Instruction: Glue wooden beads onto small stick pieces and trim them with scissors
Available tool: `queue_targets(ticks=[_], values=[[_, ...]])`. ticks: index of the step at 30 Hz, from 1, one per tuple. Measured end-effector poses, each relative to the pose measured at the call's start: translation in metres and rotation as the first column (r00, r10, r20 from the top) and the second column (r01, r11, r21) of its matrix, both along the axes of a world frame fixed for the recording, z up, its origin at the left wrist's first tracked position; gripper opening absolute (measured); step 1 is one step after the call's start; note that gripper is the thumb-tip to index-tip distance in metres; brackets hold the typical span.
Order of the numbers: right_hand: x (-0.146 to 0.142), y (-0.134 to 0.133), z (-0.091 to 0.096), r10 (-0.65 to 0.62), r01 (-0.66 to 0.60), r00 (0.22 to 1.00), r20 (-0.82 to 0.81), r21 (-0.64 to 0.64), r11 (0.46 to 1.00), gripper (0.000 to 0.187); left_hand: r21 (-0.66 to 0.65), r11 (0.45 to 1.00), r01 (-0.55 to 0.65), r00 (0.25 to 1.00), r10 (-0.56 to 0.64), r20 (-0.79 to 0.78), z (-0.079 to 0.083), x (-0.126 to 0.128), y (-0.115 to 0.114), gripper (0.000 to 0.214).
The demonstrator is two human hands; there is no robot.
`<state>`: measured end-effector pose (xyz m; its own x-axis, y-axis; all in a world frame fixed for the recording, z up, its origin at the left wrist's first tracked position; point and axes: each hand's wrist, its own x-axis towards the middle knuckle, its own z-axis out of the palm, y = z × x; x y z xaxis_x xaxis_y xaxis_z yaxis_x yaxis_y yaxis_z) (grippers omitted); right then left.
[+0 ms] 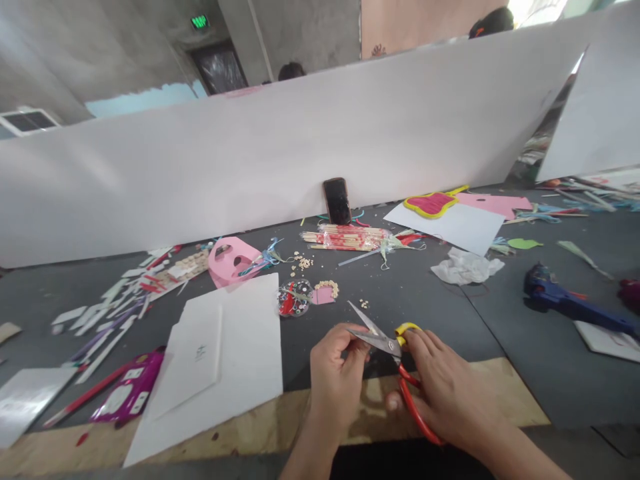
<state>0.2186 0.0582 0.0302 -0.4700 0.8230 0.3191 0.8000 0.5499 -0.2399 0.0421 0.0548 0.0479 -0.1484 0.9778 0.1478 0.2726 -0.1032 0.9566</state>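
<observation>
My right hand (440, 383) grips a pair of scissors (385, 343) by its red and yellow handles, and the blades stand apart, pointing left. Just beside the blades is my left hand (337, 367), its fingers pinched together near the lower blade. Whatever lies between those fingertips is hidden or too small to make out. Beyond my hands, a small pink piece edged with tan beads (325, 292) lies on the dark table. A few loose tan beads (364, 304) are close to the upper blade tip.
White sheets (250, 347) and a purple packet (130, 387) lie left. A pink mask (235, 260), a bundle of wrapped sticks (350, 237) and a phone (337, 200) stand further back before a white partition (250, 160). A blue glue gun (575, 303) rests at right.
</observation>
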Motion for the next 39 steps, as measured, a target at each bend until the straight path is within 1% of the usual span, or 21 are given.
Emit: queue_targets(ticks=[4,11,16,19,22,24,26,27,29,31,33,36,39], values=[[0.002,0.001,0.0,-0.01,0.011,1.0,0.03,-0.02,1.0,0.039,-0.016,1.0,0.011,1.0,-0.011,0.002,0.0,0.0,0.001,0.015],[0.005,0.001,0.002,-0.017,0.016,0.999,0.03,0.011,1.0,0.027,-0.096,0.995,0.04,0.999,-0.038,0.029,0.004,0.003,0.002,0.016],[0.006,0.0,0.009,-0.053,0.056,0.997,0.048,-0.072,0.996,0.017,-0.086,0.996,0.025,0.999,-0.023,0.029,0.004,0.007,0.003,0.018],[0.006,0.0,0.009,-0.085,0.087,0.996,0.038,-0.077,0.993,0.016,-0.106,0.994,0.018,0.999,-0.013,0.048,0.0,0.008,0.004,0.017],[0.008,0.0,0.006,-0.1,0.101,0.995,0.012,-0.073,0.992,0.02,-0.127,0.992,0.011,0.997,-0.002,0.074,-0.004,0.008,0.004,0.018],[0.01,0.0,0.002,-0.126,0.122,0.992,-0.023,-0.122,0.985,0.023,-0.13,0.991,0.005,0.997,0.005,0.079,-0.005,0.008,0.004,0.017],[0.011,-0.001,0.0,-0.17,0.157,0.984,-0.061,-0.174,0.972,0.034,-0.129,0.992,0.0,0.996,0.011,0.085,-0.005,0.008,0.004,0.017],[0.011,-0.002,0.0,-0.18,0.165,0.981,-0.074,-0.175,0.971,0.042,-0.129,0.992,0.0,0.996,0.012,0.092,-0.005,0.008,0.004,0.017],[0.011,-0.003,0.001,-0.147,0.136,0.987,-0.073,-0.131,0.982,0.053,-0.134,0.991,-0.002,0.994,0.017,0.111,-0.003,0.008,0.004,0.016],[0.009,-0.004,0.003,-0.087,0.083,0.995,-0.05,-0.081,0.993,0.053,-0.14,0.99,-0.014,0.991,0.032,0.128,-0.002,0.009,0.003,0.015],[0.007,-0.005,0.005,-0.049,0.046,0.998,-0.04,-0.076,0.996,0.053,-0.136,0.99,-0.026,0.99,0.044,0.132,-0.002,0.009,0.003,0.015],[0.005,-0.006,0.006,-0.014,0.009,0.999,-0.05,-0.089,0.996,0.057,-0.111,0.994,-0.024,0.991,0.039,0.131,-0.001,0.007,0.001,0.014],[0.003,-0.005,0.006,0.002,-0.005,0.999,-0.042,-0.087,0.996,0.06,-0.097,0.995,-0.031,0.992,0.043,0.122,-0.003,0.005,0.001,0.015]])
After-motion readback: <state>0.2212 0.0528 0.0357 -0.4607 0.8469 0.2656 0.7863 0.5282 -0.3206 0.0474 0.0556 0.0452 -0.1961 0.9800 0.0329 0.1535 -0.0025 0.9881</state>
